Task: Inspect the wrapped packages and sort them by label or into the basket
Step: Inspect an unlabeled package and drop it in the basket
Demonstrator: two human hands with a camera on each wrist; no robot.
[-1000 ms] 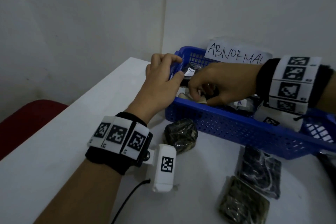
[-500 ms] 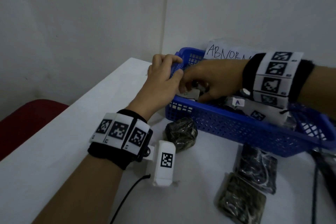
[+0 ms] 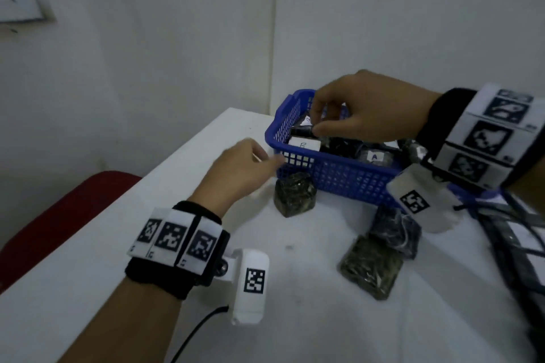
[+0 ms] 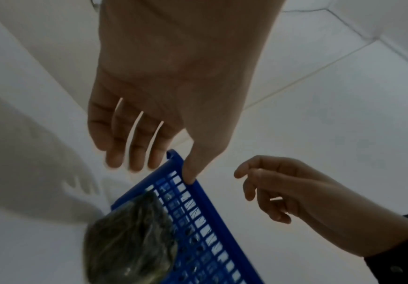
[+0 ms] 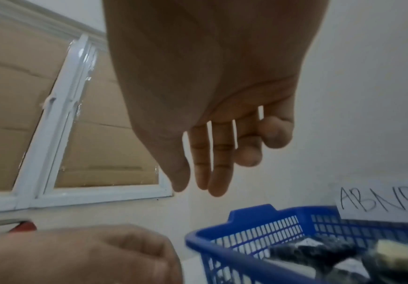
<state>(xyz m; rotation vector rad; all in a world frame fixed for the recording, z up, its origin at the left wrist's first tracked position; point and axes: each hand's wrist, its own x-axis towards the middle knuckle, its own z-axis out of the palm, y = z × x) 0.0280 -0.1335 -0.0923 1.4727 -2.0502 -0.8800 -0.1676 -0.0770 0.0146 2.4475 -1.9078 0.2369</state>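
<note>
A blue mesh basket (image 3: 339, 180) stands at the table's far side and holds several dark wrapped packages, one labelled B (image 3: 303, 144), another labelled A (image 3: 373, 156). My right hand (image 3: 317, 121) hovers over the basket's left end, and the right wrist view shows its fingers (image 5: 217, 173) relaxed with nothing in them. My left hand (image 3: 271, 160) is at the basket's near-left corner with straight fingers. In the left wrist view its thumb (image 4: 190, 173) touches the basket rim (image 4: 210, 201). A greenish wrapped package (image 3: 295, 197) lies against the basket's front wall.
Two more wrapped packages, one dark (image 3: 395, 230) and one greenish (image 3: 370, 267), lie on the white table (image 3: 88, 274). A paper sign reading ABNOR... (image 5: 382, 201) stands behind the basket. Cables (image 3: 507, 239) run along the right. A red seat (image 3: 59, 224) is off the left edge.
My left hand has let go of the basket's corner and drawn back toward me. The right hand has risen out of the basket with nothing in it.
</note>
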